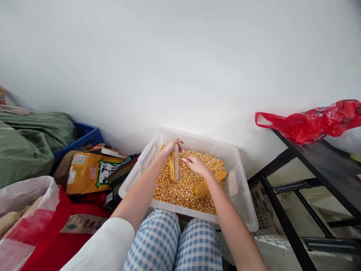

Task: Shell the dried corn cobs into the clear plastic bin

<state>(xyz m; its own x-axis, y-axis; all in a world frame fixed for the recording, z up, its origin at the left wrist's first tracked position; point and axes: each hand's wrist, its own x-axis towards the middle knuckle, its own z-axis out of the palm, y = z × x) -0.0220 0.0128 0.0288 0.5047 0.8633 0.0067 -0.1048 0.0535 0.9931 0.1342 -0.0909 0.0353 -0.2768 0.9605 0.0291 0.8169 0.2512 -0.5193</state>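
Observation:
My left hand (172, 146) is closed around the upper end of a corn cob (172, 167), which tilts down toward me. Yellow kernels cover the cob's left side, while its right side is stripped pale. Just to the right, my right hand (195, 164) hovers over the loose kernels (178, 194) with its fingers curled together; whether anything is between them I cannot make out. Both hands are above a translucent plastic bin (246, 193) holding the kernels. Another full corn cob (201, 189) lies on the kernels beneath my right forearm, which partly hides it and more corn (221, 175) beside it.
A black metal rack (289, 155) with a red plastic bag (323, 120) on top stands at the right. To the left are a yellow carton (84, 171), a red-and-white bag (47, 218) and a blue crate (87, 138). A white wall (183, 64) rises behind the bin.

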